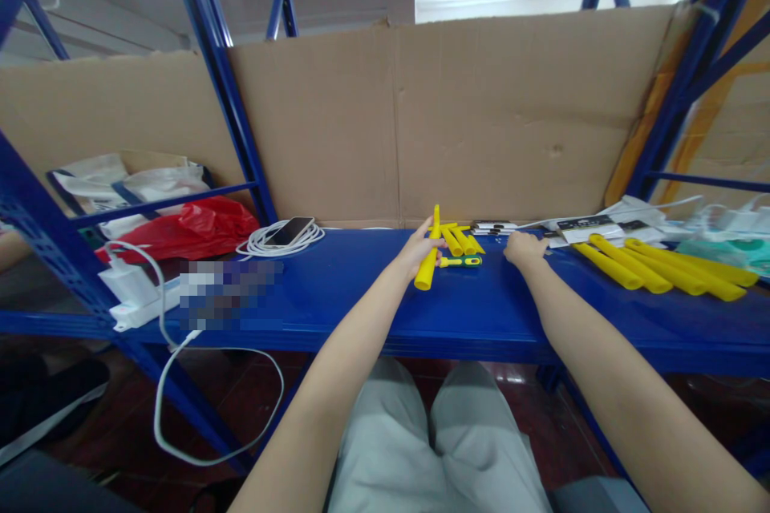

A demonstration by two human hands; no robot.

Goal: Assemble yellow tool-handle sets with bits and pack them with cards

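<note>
My left hand (pixel 415 250) is closed round a yellow tube-like piece (pixel 426 268), which stands tilted with its wide round end towards me and a narrow end pointing up and away. Just right of that hand, several shorter yellow pieces (pixel 462 240) lie on the blue shelf board (pixel 361 280). In front of them is a small yellow and dark green handle (pixel 460 261), close to my left fingertips. My right hand (pixel 525 247) rests low over the board with curled fingers; what they hold, if anything, is hidden. Small black-and-white packets (pixel 493 228) lie behind it.
Several long yellow tubes (pixel 655 268) lie at the right beside white packets (pixel 586 229). On the left are a coiled white cable (pixel 256 242) with a phone (pixel 290 232), a red bag (pixel 204 224) and a power strip (pixel 144 309). A cardboard panel (pixel 481 120) closes the back.
</note>
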